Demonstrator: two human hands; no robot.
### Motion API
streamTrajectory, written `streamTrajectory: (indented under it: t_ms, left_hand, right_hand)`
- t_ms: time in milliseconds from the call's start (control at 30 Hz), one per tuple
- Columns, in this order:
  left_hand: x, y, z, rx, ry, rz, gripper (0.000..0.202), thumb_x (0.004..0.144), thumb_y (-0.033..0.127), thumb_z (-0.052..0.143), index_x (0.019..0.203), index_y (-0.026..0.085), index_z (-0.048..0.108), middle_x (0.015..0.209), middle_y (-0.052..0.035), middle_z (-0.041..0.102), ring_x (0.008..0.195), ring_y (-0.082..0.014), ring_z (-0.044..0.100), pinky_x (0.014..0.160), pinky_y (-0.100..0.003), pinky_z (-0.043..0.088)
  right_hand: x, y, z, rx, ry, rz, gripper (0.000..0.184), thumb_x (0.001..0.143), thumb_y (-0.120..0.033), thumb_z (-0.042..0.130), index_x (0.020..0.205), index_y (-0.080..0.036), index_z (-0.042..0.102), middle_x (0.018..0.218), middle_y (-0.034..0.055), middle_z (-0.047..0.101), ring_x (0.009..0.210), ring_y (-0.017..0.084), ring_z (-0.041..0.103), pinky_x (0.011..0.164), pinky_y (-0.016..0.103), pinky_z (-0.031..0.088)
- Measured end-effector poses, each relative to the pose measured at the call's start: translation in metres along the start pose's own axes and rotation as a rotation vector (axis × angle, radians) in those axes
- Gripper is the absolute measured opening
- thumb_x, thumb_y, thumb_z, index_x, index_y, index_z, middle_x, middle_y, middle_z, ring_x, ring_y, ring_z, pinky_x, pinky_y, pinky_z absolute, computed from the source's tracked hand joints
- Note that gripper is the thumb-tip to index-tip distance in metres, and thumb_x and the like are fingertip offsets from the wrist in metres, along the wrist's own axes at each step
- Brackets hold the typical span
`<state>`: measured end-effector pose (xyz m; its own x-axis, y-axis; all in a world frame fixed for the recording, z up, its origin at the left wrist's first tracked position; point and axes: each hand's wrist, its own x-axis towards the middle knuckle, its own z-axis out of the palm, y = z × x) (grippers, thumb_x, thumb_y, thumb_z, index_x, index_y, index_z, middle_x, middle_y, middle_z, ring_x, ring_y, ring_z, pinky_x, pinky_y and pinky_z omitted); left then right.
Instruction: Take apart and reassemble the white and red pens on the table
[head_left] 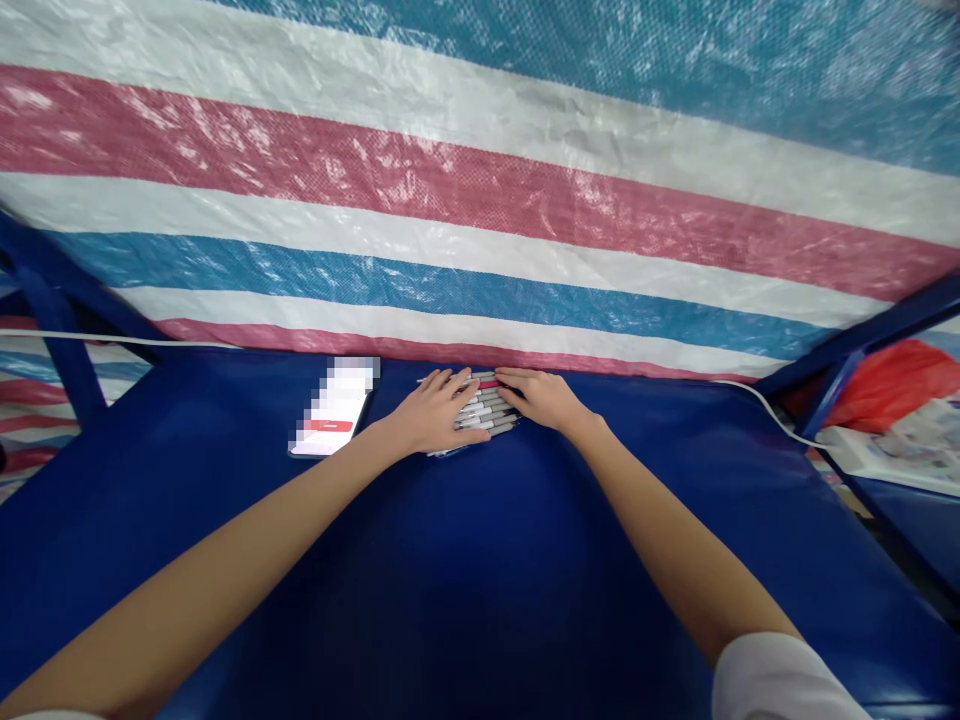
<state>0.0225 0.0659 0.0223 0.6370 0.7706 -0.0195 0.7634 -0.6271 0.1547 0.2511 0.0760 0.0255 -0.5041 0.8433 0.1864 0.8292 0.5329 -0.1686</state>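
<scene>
Several grey and white pens [491, 408] lie side by side in a flat row on the blue table, one of them with a red part near the far edge. Over their left ends my left hand [439, 415] rests with its fingers spread, the thumb along the near side. My right hand [544, 397] touches the right ends, fingers stretched out towards the left and thumb apart. Both palms partly cover the pens, so their ends are hidden. Beneath the left hand a small clear edge shows, too little to name.
A phone [334, 415] with a lit, partly blurred screen lies left of my left hand. Behind the blue table [480, 580] hangs a striped plastic sheet [480, 180]. White cables run at both sides by the blue frame bars [829, 395]. A red bag [892, 385] sits at the right.
</scene>
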Motion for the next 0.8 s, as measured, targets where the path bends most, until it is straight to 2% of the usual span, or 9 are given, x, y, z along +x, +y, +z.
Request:
streamTrajectory:
  t_ms: [100, 233, 400, 600, 800]
  left_hand:
    - [-0.001, 0.009, 0.004, 0.015, -0.036, -0.023, 0.102, 0.074, 0.084, 0.031, 0.15, 0.016, 0.025, 0.157, -0.013, 0.018, 0.143, -0.0399, 0.012, 0.115, -0.053, 0.01]
    - [-0.002, 0.014, 0.009, 0.045, -0.008, -0.02, 0.098, 0.078, 0.08, 0.035, 0.15, 0.015, 0.025, 0.157, -0.0128, 0.017, 0.144, -0.0399, 0.009, 0.115, -0.053, 0.007]
    - [-0.003, -0.002, 0.006, 0.059, -0.007, 0.07, 0.094, 0.078, 0.078, 0.038, 0.15, 0.018, 0.024, 0.157, -0.0117, 0.018, 0.144, -0.0381, 0.011, 0.115, -0.052, 0.01]
    - [0.0, -0.027, -0.007, 0.104, -0.025, 0.226, 0.092, 0.077, 0.078, 0.04, 0.15, 0.023, 0.026, 0.157, -0.0091, 0.018, 0.144, -0.0321, 0.016, 0.116, -0.045, 0.005]
    - [0.002, -0.021, -0.007, 0.077, -0.024, 0.144, 0.099, 0.073, 0.082, 0.039, 0.15, 0.022, 0.024, 0.157, -0.0108, 0.017, 0.144, -0.0339, 0.016, 0.115, -0.047, 0.007]
  right_hand:
    - [-0.005, 0.0, -0.004, -0.016, -0.012, 0.014, 0.041, 0.096, -0.037, 0.036, 0.129, -0.024, 0.056, 0.133, 0.0015, 0.06, 0.12, 0.02, 0.058, 0.097, 0.038, 0.052]
    - [-0.01, -0.002, -0.007, -0.05, -0.041, 0.008, 0.04, 0.097, -0.037, 0.035, 0.128, -0.026, 0.057, 0.136, 0.0009, 0.057, 0.119, 0.021, 0.059, 0.09, 0.038, 0.056]
    - [-0.016, -0.007, -0.006, -0.075, -0.024, 0.004, 0.041, 0.096, -0.039, 0.037, 0.129, -0.025, 0.056, 0.136, 0.0035, 0.057, 0.118, 0.023, 0.059, 0.091, 0.039, 0.055]
    - [-0.015, -0.01, -0.006, -0.056, -0.02, -0.013, 0.038, 0.097, -0.038, 0.037, 0.127, -0.029, 0.058, 0.135, 0.0009, 0.058, 0.12, 0.02, 0.057, 0.093, 0.037, 0.054]
    - [-0.007, -0.008, -0.003, -0.038, 0.019, 0.025, 0.036, 0.096, -0.038, 0.038, 0.123, -0.029, 0.06, 0.131, 0.0002, 0.061, 0.118, 0.02, 0.059, 0.094, 0.038, 0.054]
